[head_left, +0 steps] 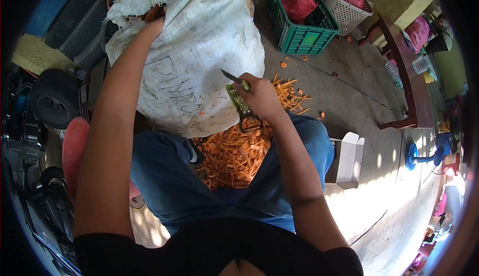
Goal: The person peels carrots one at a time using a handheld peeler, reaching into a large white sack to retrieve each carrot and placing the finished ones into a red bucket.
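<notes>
Two hands work apart: right hand (263,98) is clenched around a knife (232,77) above the peels (229,156); left hand (155,22) is at the sack (209,36), its grip hidden.

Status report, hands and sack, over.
Left hand reaching into sack, grip hidden. Right hand shut on peeler. Carrot peelings piled between legs.
</notes>
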{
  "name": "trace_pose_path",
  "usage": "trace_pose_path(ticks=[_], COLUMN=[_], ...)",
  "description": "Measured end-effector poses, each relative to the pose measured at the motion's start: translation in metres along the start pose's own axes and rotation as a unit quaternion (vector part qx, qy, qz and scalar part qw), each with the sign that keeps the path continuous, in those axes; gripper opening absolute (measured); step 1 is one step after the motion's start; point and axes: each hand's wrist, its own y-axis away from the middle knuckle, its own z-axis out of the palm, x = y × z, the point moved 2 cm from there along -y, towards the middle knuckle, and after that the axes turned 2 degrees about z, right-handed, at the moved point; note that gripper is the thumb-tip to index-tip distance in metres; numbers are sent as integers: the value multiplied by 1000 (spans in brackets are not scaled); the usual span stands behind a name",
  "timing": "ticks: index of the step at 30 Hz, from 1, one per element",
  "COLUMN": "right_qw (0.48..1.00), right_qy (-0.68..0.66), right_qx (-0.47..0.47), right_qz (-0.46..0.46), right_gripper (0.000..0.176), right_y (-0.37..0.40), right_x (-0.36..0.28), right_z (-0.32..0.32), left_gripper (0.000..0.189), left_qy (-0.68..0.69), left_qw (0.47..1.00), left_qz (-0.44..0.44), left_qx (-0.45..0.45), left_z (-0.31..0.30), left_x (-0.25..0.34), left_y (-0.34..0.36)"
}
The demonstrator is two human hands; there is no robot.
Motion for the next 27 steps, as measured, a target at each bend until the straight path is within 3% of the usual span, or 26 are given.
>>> trace_pose_path(ticks=[3, 6, 7, 8, 9, 10, 11, 13, 14, 15, 17, 18, 19, 21, 22, 25, 27], right_qw=[999, 1000, 1000, 998, 994, 984, 984, 922, 880, 880, 812, 786, 787, 732, 738, 720, 717], right_qy=[2, -2, -7, -53, -99, -175, -178, -351, -435, -434, -530, -553, -551, -615, -608, -630, -631], right_qx=[29, 11, 6, 1, -2, 13, 7, 25, -6, -10, 14, 14, 18, 32, 36, 64, 78], right_qz=[-18, 23, 22, 34, 46, 36, 32, 160, 193, 192, 244, 277, 277, 293, 291, 284, 286], right_gripper=[20, 22, 22, 22, 23, 21, 21, 22, 22, 22, 21, 22, 22, 22, 25, 26, 28], right_y=[-1, 3, 2, 0, -1, -2, -3, -6, -7, -6, -5, -4, -3, 2, 6, 13, 13], right_x=[5, 2, 3, 7, 9, 10, 9, 15, 19, 19, 21, 26, 27, 25, 24, 31, 43], right_z=[1, -5, -6, -5, -3, -3, -1, 3, 7, 13, 22, 28, 31, 38, 37, 42, 48], left_gripper=[31, 37, 44, 46, 34, 34, 34, 40, 42, 44, 45, 44, 41, 42, 43, 41, 39], left_qy=[53, 155, 148, 299, 477, 470, 587, 786, 853, 907, 936, 923, 929, 941, 945, 931, 928], left_qw=[997, 970, 969, 902, 804, 806, 745, 580, 479, 369, 319, 353, 292, 242, 211, 232, 215], left_qz=[-6, -176, -177, -242, -244, -250, -204, -91, -110, -127, -142, -151, -220, -205, -205, -243, -276], left_qx=[59, 60, 92, 198, 258, 260, 242, 195, 177, 155, 41, -26, -61, -120, -145, -146, -127], left_z=[-29, -69, -94, -116, -125, -130, -134, -153, -146, -130, -95, -70, -50, 2, 23, 48, 60], left_x=[0, -52, -62, -44, -49, -51, -49, 0, 32, 68, 119, 135, 156, 180, 189, 219, 233], left_y=[14, 35, 48, 70, 84, 97, 113, 145, 157, 168, 188, 193, 198, 206, 210, 218, 224])
